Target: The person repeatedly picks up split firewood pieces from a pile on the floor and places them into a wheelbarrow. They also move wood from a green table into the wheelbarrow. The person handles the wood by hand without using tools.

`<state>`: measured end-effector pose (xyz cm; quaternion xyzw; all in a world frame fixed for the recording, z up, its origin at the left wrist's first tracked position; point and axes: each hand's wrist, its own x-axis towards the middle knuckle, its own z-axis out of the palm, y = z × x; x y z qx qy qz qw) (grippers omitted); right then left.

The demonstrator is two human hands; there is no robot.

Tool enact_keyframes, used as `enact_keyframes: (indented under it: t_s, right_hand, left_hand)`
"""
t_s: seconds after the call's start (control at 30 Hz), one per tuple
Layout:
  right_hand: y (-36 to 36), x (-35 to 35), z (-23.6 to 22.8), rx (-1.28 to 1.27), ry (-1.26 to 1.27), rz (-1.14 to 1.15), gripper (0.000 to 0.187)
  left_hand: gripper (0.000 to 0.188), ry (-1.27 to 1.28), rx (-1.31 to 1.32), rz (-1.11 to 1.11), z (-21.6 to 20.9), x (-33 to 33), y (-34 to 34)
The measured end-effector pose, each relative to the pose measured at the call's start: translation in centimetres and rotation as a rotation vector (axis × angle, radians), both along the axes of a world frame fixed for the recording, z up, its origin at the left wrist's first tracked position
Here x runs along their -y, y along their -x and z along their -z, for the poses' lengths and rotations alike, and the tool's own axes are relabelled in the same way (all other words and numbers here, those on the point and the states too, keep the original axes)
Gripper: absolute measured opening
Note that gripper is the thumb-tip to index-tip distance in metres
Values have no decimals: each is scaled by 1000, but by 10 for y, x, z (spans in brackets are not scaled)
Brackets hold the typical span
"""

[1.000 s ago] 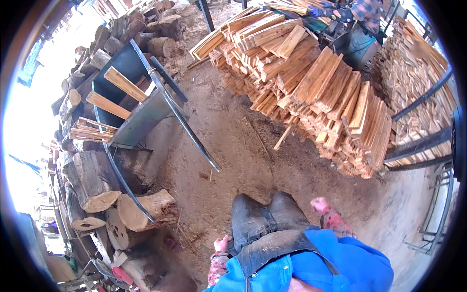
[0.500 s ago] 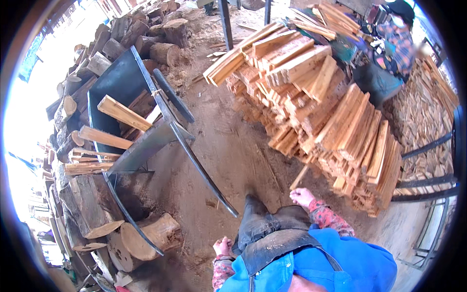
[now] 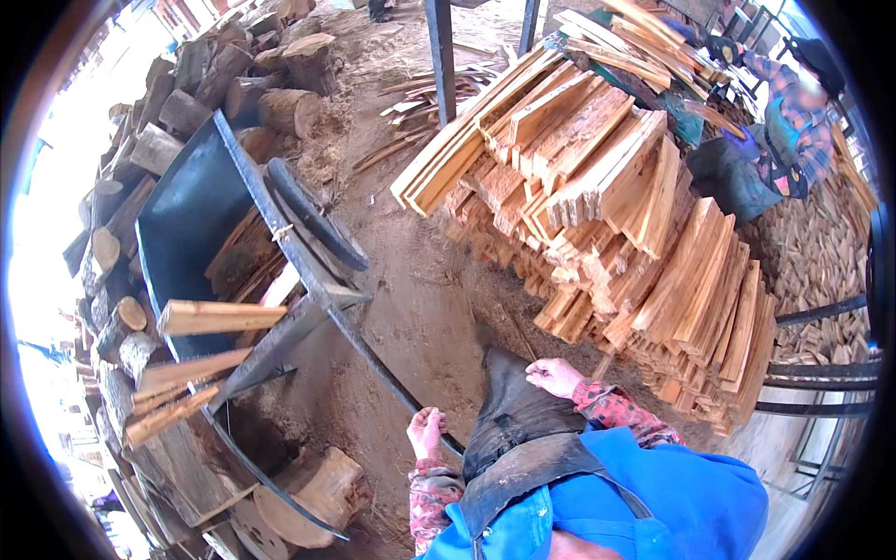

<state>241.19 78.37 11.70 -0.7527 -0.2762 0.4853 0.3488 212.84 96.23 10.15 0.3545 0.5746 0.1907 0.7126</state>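
Observation:
My left hand (image 3: 427, 432) is closed, its fingers curled in, with nothing visible in it. It hovers beside the near end of one dark handle (image 3: 383, 373) of a wheelbarrow (image 3: 187, 233); whether they touch I cannot tell. My right hand (image 3: 556, 376), curled loosely in front of my dark apron (image 3: 523, 411), also shows nothing in its fingers. It is nearest the lower end of a big stack of split wood (image 3: 644, 252). The wheelbarrow's black metal tray carries several split wood pieces (image 3: 224, 317), some jutting over its near edge.
Cut logs (image 3: 224, 75) are heaped along the left, with a thick round (image 3: 313, 495) near the second handle. At the upper right another person (image 3: 793, 131) in gloves works by the stack. A dark post (image 3: 441, 61) rises behind it; brown dirt floor (image 3: 420, 252) runs between.
My view has shifted forward, so the wheelbarrow and stack sit closer. My left hand has risen toward the handle, and my right hand has drawn slightly inward. The other person has changed posture.

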Motion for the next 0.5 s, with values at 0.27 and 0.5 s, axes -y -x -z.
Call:
enact_keyframes:
  t_s: [0.27,0.5]
  right_hand:
    - [-68,-118,-20,89,-14,-116,29]
    - [-111,-194,-35,175,20,-120,31]
  left_hand:
    - [22,-2,5,150,-15,-83,-99]
    - [24,-53,0,256,-22,-188,-160]
